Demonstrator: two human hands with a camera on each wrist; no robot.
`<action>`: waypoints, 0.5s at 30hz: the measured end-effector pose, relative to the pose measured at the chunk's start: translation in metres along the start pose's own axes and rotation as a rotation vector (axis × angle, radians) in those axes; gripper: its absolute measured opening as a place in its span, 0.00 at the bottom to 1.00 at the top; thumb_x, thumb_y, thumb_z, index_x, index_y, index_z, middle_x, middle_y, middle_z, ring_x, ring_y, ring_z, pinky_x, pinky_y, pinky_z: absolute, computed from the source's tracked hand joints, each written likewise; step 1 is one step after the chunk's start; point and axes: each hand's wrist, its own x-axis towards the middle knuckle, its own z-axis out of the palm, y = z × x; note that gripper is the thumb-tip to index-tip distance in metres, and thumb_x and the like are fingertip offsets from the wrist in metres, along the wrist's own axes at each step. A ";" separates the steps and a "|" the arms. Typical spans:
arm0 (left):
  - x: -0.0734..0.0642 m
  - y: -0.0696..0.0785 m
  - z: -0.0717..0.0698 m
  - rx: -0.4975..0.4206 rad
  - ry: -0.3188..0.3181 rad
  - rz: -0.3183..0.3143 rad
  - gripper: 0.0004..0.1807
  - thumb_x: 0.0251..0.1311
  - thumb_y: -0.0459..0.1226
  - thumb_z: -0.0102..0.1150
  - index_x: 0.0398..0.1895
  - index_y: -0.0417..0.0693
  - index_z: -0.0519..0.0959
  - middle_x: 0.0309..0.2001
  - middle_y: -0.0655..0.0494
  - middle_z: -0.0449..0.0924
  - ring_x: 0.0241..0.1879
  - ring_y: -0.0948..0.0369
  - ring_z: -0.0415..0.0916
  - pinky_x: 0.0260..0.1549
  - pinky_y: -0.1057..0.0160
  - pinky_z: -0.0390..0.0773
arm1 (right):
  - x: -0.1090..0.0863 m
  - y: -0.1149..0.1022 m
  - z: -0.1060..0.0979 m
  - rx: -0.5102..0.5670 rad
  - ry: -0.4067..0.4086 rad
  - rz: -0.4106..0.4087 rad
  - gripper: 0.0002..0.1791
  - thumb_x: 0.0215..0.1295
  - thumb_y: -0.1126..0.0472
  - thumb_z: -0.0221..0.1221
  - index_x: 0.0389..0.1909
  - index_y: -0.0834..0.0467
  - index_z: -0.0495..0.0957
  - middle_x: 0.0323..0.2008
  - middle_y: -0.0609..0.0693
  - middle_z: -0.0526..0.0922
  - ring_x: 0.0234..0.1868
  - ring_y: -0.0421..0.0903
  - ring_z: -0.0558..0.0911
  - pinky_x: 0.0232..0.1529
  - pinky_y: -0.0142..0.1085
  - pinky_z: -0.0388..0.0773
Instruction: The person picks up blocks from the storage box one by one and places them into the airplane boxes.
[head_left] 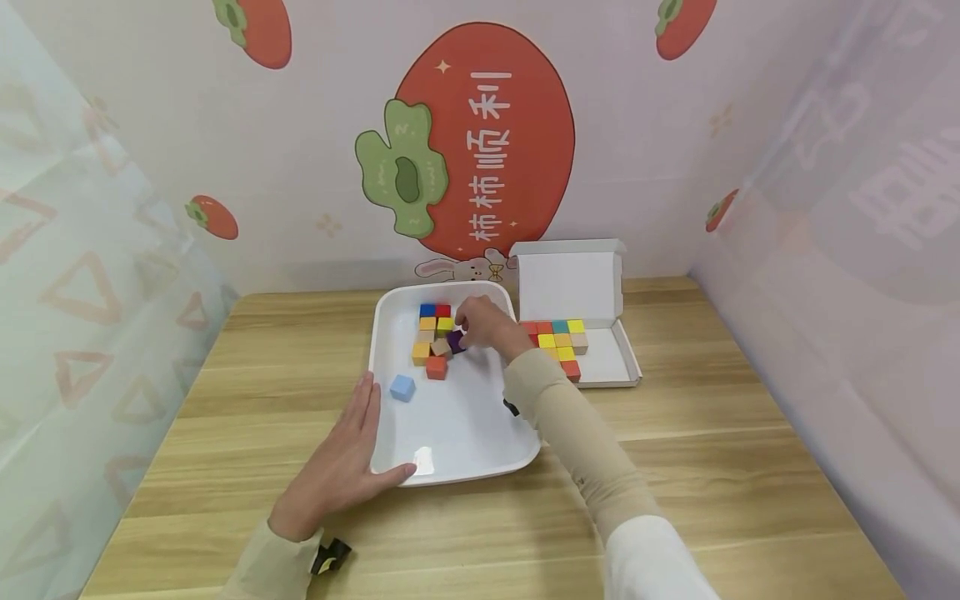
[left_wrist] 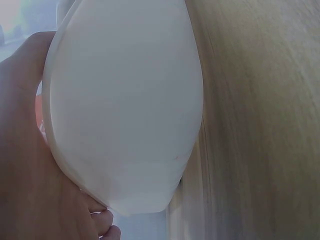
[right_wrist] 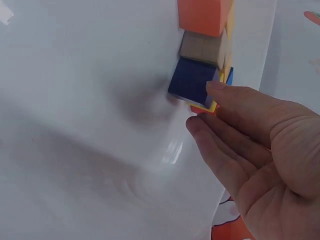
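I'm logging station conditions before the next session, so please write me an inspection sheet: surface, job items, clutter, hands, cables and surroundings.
Surface: wood-grain table.
Job items: white tray holding a group of coloured cubes, with a light blue cube apart from them; open white box to the right, partly filled with more cubes.
Clutter: nothing seen.
Left hand: touches the tray's near left rim, fingers straight.
Right hand: thumb at the dark cube; whether it grips is unclear.
Cables: nothing seen.
Surroundings: pale backdrop with fruit prints behind the table.
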 end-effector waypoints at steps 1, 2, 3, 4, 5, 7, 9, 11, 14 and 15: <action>0.000 0.000 0.000 0.002 0.008 0.008 0.71 0.57 0.71 0.63 0.85 0.35 0.40 0.87 0.39 0.30 0.86 0.39 0.36 0.78 0.36 0.58 | 0.001 0.001 0.002 0.002 0.001 -0.001 0.21 0.65 0.65 0.72 0.59 0.57 0.85 0.48 0.51 0.83 0.53 0.49 0.78 0.63 0.43 0.84; 0.000 0.000 0.001 0.004 0.015 0.015 0.71 0.57 0.71 0.63 0.85 0.35 0.40 0.87 0.39 0.30 0.86 0.39 0.36 0.78 0.36 0.58 | 0.001 0.001 0.004 0.002 0.003 -0.003 0.20 0.66 0.65 0.72 0.58 0.57 0.85 0.48 0.52 0.84 0.53 0.49 0.78 0.64 0.44 0.84; -0.001 0.000 0.001 0.006 0.023 0.021 0.71 0.57 0.71 0.63 0.85 0.34 0.40 0.87 0.39 0.31 0.86 0.39 0.37 0.78 0.37 0.58 | 0.002 0.001 0.005 0.001 0.003 -0.003 0.20 0.66 0.65 0.72 0.58 0.57 0.86 0.48 0.52 0.84 0.53 0.49 0.79 0.64 0.44 0.84; -0.001 -0.001 0.001 0.008 0.032 0.030 0.70 0.58 0.71 0.63 0.85 0.34 0.40 0.87 0.38 0.31 0.86 0.39 0.37 0.78 0.36 0.59 | 0.002 0.001 0.006 0.005 0.004 -0.003 0.19 0.66 0.66 0.71 0.58 0.57 0.86 0.48 0.52 0.85 0.52 0.49 0.80 0.64 0.44 0.84; -0.001 -0.001 0.001 0.011 0.037 0.037 0.70 0.58 0.71 0.63 0.85 0.33 0.40 0.87 0.38 0.31 0.86 0.39 0.37 0.78 0.37 0.59 | 0.002 0.002 0.007 0.005 0.004 -0.002 0.18 0.66 0.66 0.71 0.57 0.56 0.86 0.48 0.52 0.85 0.52 0.49 0.81 0.64 0.44 0.84; -0.001 -0.001 0.002 0.019 0.045 0.048 0.70 0.59 0.71 0.62 0.85 0.32 0.41 0.87 0.37 0.31 0.86 0.39 0.38 0.78 0.37 0.59 | 0.002 0.002 0.006 -0.001 0.001 0.005 0.17 0.66 0.65 0.71 0.56 0.56 0.87 0.47 0.51 0.85 0.51 0.49 0.81 0.64 0.44 0.84; -0.001 -0.001 0.001 0.023 0.041 0.047 0.70 0.59 0.71 0.62 0.85 0.32 0.40 0.87 0.37 0.31 0.86 0.39 0.37 0.79 0.37 0.58 | 0.003 0.001 0.004 -0.023 -0.007 0.008 0.16 0.66 0.64 0.71 0.55 0.55 0.87 0.46 0.51 0.85 0.51 0.49 0.81 0.63 0.43 0.84; -0.002 -0.001 0.001 0.024 0.032 0.046 0.70 0.59 0.71 0.61 0.85 0.32 0.40 0.87 0.37 0.30 0.86 0.39 0.37 0.79 0.37 0.58 | 0.003 0.001 0.000 -0.051 -0.015 0.007 0.15 0.66 0.63 0.72 0.53 0.56 0.87 0.45 0.51 0.85 0.51 0.49 0.80 0.62 0.43 0.85; -0.001 -0.001 0.000 0.024 0.024 0.038 0.70 0.59 0.71 0.61 0.85 0.32 0.40 0.87 0.37 0.30 0.86 0.39 0.37 0.79 0.37 0.58 | 0.001 -0.001 -0.008 -0.082 -0.020 -0.007 0.12 0.66 0.62 0.72 0.50 0.57 0.88 0.43 0.51 0.86 0.49 0.49 0.80 0.59 0.42 0.86; -0.001 -0.001 0.000 0.023 0.022 0.035 0.71 0.59 0.71 0.61 0.85 0.32 0.40 0.87 0.37 0.30 0.86 0.39 0.37 0.79 0.37 0.58 | 0.000 -0.002 -0.012 -0.084 -0.019 -0.014 0.12 0.66 0.62 0.72 0.49 0.57 0.88 0.42 0.51 0.86 0.49 0.49 0.81 0.58 0.41 0.86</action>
